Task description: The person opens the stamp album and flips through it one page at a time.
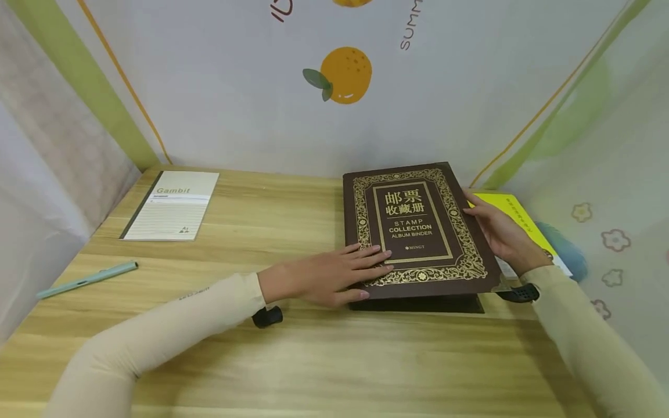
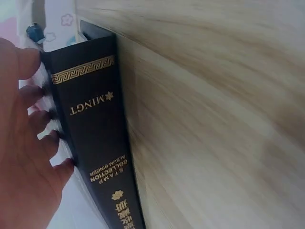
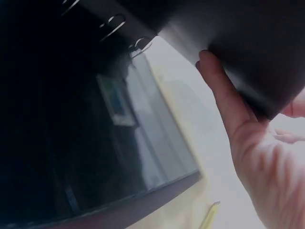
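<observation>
A dark brown stamp album [image 1: 413,217] with gold lettering and an ornate gold border lies on the wooden table, its front cover partly lifted. My left hand [image 1: 334,277] rests with extended fingers on the cover's lower left, near the spine, which reads MINGT in the left wrist view. At the right edge, my right hand [image 1: 504,235] pinches the raised cover [image 3: 252,43], thumb on one face and fingers on the other. Inside, the right wrist view shows metal rings [image 3: 142,45] and a dark page with a small stamp-like picture [image 3: 116,100] in it.
A yellow book [image 1: 504,203] lies at the right, partly behind my right hand. On the left are a Gambit notebook [image 1: 172,209] and a light green pen [image 1: 89,280]. A white curtain [image 1: 235,98] with printed oranges hangs along the table's back edge.
</observation>
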Motion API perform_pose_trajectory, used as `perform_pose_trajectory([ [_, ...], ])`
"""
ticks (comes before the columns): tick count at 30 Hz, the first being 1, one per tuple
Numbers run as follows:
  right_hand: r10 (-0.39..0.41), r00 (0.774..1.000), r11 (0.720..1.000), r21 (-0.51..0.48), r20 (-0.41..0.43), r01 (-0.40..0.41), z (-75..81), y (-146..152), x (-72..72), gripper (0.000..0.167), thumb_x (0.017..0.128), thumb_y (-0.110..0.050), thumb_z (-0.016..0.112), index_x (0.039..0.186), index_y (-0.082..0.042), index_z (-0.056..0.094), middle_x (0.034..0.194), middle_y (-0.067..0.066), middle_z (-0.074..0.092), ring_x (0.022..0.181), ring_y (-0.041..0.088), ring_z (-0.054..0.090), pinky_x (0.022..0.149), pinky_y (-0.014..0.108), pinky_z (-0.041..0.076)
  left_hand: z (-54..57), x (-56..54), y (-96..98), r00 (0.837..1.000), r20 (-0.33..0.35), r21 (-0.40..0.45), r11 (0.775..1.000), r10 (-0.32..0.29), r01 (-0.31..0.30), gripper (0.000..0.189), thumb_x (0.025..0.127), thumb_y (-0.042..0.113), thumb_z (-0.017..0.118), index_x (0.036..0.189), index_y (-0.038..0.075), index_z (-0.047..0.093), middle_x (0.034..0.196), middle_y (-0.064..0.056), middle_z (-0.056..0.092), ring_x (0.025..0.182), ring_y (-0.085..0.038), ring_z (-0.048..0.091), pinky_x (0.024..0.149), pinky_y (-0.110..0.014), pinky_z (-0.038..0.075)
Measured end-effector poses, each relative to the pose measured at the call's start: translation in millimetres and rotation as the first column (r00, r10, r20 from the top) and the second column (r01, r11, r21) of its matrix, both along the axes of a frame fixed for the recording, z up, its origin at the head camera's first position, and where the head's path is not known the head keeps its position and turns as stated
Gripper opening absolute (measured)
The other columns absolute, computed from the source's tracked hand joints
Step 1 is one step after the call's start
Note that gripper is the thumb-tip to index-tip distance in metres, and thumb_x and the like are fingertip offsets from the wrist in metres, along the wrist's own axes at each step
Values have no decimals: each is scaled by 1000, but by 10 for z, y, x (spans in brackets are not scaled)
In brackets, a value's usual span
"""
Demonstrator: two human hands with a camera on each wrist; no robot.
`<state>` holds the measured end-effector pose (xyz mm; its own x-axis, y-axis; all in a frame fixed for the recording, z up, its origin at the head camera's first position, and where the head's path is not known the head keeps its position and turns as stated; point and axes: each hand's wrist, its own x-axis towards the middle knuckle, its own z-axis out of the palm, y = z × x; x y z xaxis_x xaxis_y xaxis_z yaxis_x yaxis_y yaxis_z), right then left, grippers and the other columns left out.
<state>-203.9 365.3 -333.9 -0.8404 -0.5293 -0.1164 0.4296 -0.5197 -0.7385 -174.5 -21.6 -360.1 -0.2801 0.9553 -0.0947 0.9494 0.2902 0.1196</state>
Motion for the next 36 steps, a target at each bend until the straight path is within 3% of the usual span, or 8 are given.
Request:
perform_pose_trajectory([
  [6,-73,994,982,167,-80,86,397,-131,-42,73,109,0,30,162,-28,-11,125,6,70,103,23,74,82,33,62,18,-6,-103,999,38,88,996,-15,11,64,110,44,33,165,21,7,172,-2,-4,160,-22,-1,130,-41,6],
  [18,33,983,810,580,-182,80,1366,-751,-184,76,107,-3,42,164,-24,-4,134,-1,60,100,15,74,80,28,62,64,107,-342,974,223,267,958,49,-109,66,109,41,42,163,19,12,172,1,-5,159,-18,6,124,-37,30],
  [22,63,983,744,665,-172,69,1493,-914,-226,77,107,-6,43,164,-26,-4,137,1,54,102,14,73,83,28,61,341,302,-157,878,431,391,834,208,-390,61,107,46,44,159,15,32,169,-2,21,146,-16,42,122,-37,35],
  [25,75,984,709,703,-164,63,1565,-970,-247,77,107,-8,43,164,-27,-5,139,2,53,101,14,74,84,29,61,860,382,226,702,627,345,687,337,-639,71,102,61,43,157,17,38,158,-5,46,126,-17,61,119,-38,39],
  [27,75,985,694,718,-157,62,1616,-998,-265,77,107,-8,42,164,-29,-6,150,6,45,99,14,74,82,29,61,1242,363,497,615,684,283,634,393,-720,73,98,68,44,153,20,47,144,-4,61,125,-17,61,111,-36,46],
  [29,80,985,677,734,-153,59,1665,-1034,-288,77,108,-9,42,163,-30,-6,164,8,27,96,12,74,81,27,61,1554,318,723,578,695,225,635,427,-739,63,96,69,46,132,20,65,113,-2,70,99,-15,66,94,-30,53],
  [32,91,985,646,762,-147,54,1717,-1101,-320,76,108,-11,41,163,-32,-7,172,3,-4,86,6,70,77,22,60,1830,251,916,578,684,175,669,445,-723,40,98,52,55,82,16,63,72,2,55,68,-11,55,67,-24,47],
  [36,106,982,647,761,-154,49,1748,-1173,-327,75,108,-14,40,163,-32,-8,171,-3,-16,86,4,68,76,19,57,1980,202,948,559,698,146,676,447,-722,31,98,34,58,74,14,50,60,5,33,55,-10,35,57,-23,35],
])
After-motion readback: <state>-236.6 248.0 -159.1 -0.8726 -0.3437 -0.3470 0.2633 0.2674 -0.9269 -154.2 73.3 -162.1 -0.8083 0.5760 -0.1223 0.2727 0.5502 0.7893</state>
